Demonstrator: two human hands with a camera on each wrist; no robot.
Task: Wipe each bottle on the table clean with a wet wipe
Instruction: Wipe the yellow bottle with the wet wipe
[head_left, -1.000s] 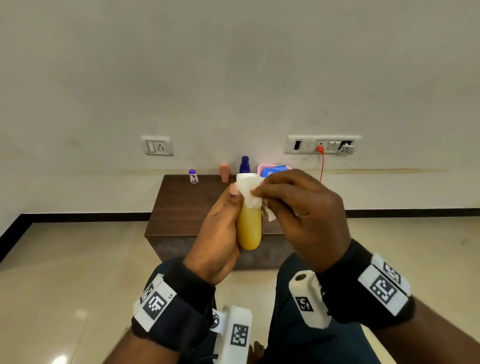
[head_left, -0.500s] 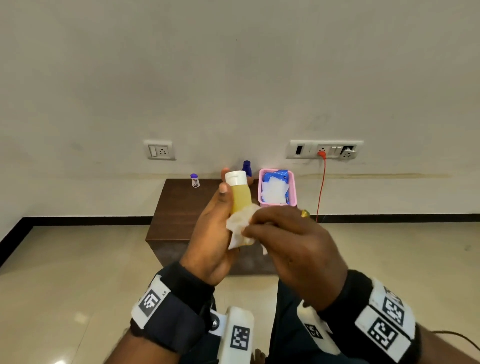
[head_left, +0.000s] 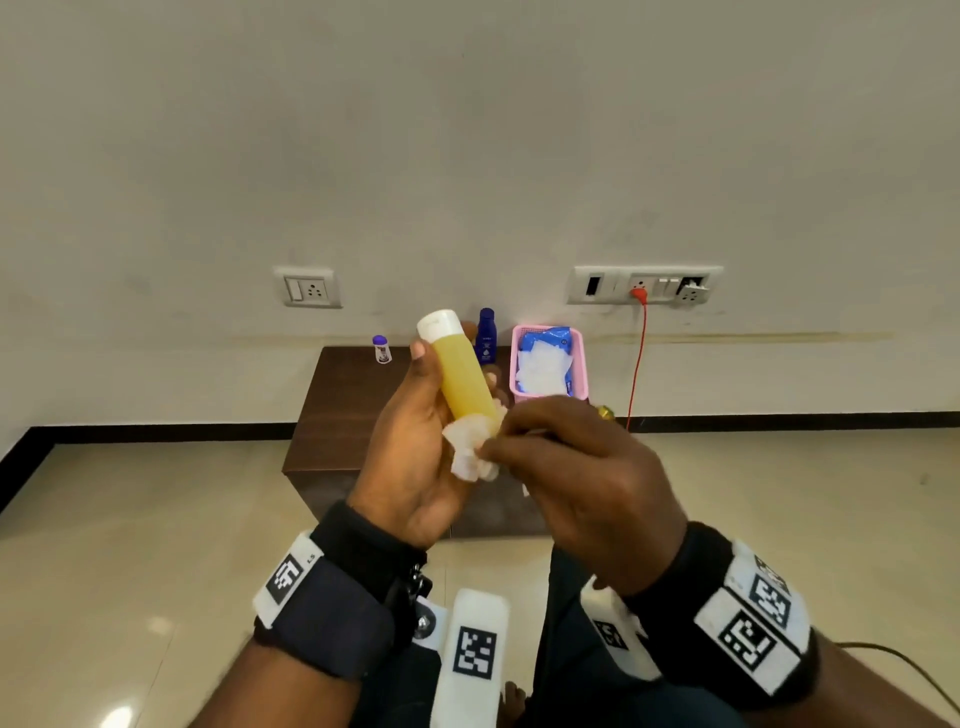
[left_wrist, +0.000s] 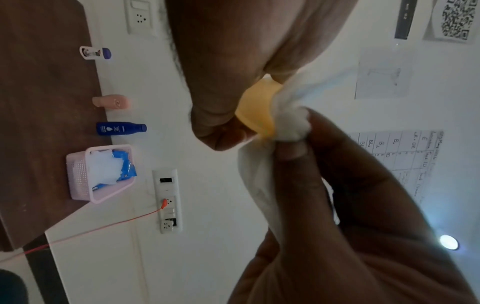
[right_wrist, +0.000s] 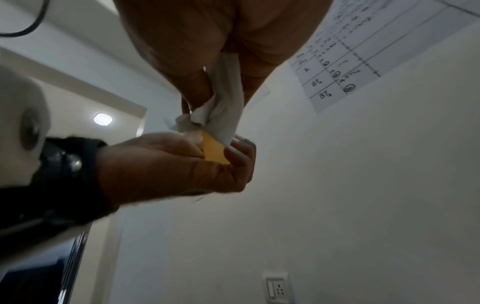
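My left hand (head_left: 415, 447) grips a yellow bottle (head_left: 464, 382) with a white cap, held up and tilted left in front of me. My right hand (head_left: 566, 467) pinches a crumpled white wet wipe (head_left: 470, 447) against the bottle's bottom end. In the left wrist view the wipe (left_wrist: 291, 121) is bunched over the yellow base (left_wrist: 257, 111). The right wrist view has the wipe (right_wrist: 223, 115) hanging from my fingers onto the bottle (right_wrist: 213, 151). On the brown table (head_left: 337, 410) stand a blue bottle (head_left: 486, 335), a small white bottle with a purple cap (head_left: 382, 349) and a peach bottle (left_wrist: 111, 101).
A pink basket (head_left: 581, 364) with a blue wet-wipe pack (head_left: 545, 358) stands at the table's back right. A red cable (head_left: 636, 364) hangs from the wall socket beside it. The table is low, against the wall, with shiny floor around it.
My right hand has slid the wipe down from the bottle's cap to its bottom end. The bottle's cap and yellow body are now uncovered, and the bottle tilts left.
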